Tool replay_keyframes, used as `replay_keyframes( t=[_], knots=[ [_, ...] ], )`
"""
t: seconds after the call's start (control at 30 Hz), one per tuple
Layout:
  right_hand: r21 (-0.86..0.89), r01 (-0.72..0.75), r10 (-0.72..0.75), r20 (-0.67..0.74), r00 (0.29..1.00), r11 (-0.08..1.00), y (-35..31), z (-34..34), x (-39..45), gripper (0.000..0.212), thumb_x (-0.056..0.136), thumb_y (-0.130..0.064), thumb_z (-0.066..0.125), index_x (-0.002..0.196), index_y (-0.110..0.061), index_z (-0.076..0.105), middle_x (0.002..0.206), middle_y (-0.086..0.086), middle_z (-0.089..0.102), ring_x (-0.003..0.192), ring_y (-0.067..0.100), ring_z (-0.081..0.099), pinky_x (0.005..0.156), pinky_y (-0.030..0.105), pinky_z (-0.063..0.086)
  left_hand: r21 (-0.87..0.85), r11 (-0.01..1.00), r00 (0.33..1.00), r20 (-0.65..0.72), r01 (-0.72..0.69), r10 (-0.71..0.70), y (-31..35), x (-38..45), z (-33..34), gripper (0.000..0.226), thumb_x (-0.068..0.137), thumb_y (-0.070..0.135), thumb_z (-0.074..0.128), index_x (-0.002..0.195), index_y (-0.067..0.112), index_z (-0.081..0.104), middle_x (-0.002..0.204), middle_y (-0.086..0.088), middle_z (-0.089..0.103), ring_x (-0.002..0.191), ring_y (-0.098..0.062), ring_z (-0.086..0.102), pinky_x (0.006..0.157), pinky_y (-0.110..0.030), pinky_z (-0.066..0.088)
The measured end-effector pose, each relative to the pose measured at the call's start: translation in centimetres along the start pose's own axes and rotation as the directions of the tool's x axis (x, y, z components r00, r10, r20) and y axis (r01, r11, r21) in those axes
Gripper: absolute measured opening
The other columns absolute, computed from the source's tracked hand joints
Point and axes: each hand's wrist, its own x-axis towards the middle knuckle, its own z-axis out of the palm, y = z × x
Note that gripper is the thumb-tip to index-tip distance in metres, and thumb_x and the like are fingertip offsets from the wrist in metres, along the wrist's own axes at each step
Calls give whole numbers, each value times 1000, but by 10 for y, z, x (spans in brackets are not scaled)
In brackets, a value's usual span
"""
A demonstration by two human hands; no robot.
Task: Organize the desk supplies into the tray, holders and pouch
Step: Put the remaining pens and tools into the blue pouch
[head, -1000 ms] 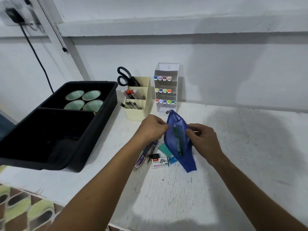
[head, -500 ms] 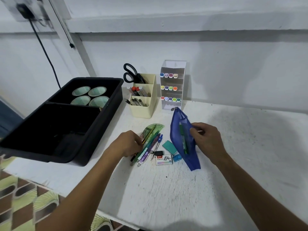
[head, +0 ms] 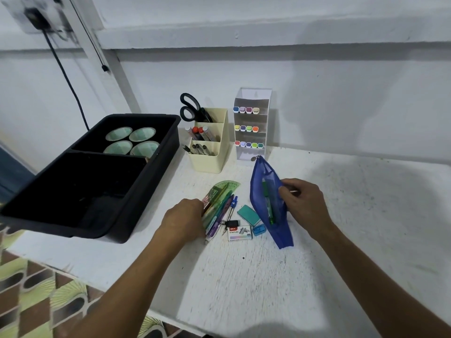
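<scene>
blue pouch (head: 269,191) in right hand (head: 303,206)

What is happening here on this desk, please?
A person is sorting desk supplies. The right hand holds the blue mesh pouch open; a green pen is already inside. The left hand rests on the loose pile of pens and rulers, apparently to pick something. A staples box, an eraser and a blue sharpener lie on the white table beside the pouch.

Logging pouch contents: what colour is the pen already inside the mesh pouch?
Green; the pen shows through the blue mesh pouch in the head view.
</scene>
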Motion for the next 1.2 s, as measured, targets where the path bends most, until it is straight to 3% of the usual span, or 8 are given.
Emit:
replay_keyframes(
  t=[0.17,0.27,0.37,0.43,0.53,0.7,0.93,1.2],
  knots=[
    [-3,7,-7,5,1000,1000,0,-2,0,28,92,-25,54,114,-10,64,96,-6,62,80,12,60,73,15,48,-21,998,996,-58,67,-68,-3,2,-23,16,74,24,71,81,10,66,70,-3,60,58,-17,56,46,-24,42],
    [-10,17,-18,-11,1000,1000,-1,-3,1,27,92,-23,54,113,-11,65,96,-6,63,76,8,59,66,8,43,-39,999,994,-105,34,-38,3,-1,-48,20,76,30,73,86,12,70,78,-2,67,70,-18,64,62,-31,58],
    [-10,25,-25,-26,999,1000,-3,-3,0,24,92,-21,55,110,-11,67,94,-5,64,70,3,58,61,7,42,-228,971,990,-133,-73,44,20,-5,-70,20,79,36,71,86,17,72,83,1,69,70,-12,63,67,-30,56],
    [-5,31,-32,-21,999,999,-5,-3,0,24,92,-21,54,109,-11,67,93,-4,65,71,2,58,63,10,46,-407,905,991,-80,-127,103,38,-4,-77,23,81,36,70,92,16,73,88,1,71,75,-11,64,69,-30,56],
    [3,39,-39,-11,999,999,-6,-2,-1,24,92,-21,55,108,-10,68,94,0,67,75,10,61,72,23,54,-609,789,984,72,-87,164,68,2,-74,21,82,20,68,87,1,72,77,-9,70,60,-15,61,56,-26,55],
    [15,35,-35,-14,999,999,-4,-3,-3,22,92,-20,55,108,-10,67,93,-3,65,76,9,61,65,16,50,-683,730,981,117,-35,156,98,20,-52,22,82,13,67,89,-8,70,71,-15,69,57,-21,64,67,-32,60],
    [31,2,-2,-16,1000,1000,-1,-6,-3,24,94,-22,53,111,-11,65,96,-2,65,79,13,61,74,22,52,-679,731,992,29,-70,122,88,28,-50,22,90,17,63,94,-3,72,86,-19,73,61,-22,65,59,-27,58],
    [34,-2,2,-2,1000,999,1,-1,-2,24,93,-24,53,111,-13,65,93,-6,64,77,10,62,73,23,53,-364,931,998,63,-3,28,17,31,-31,19,84,15,66,101,13,74,91,-6,72,74,-20,69,69,-29,58]
  ],
)
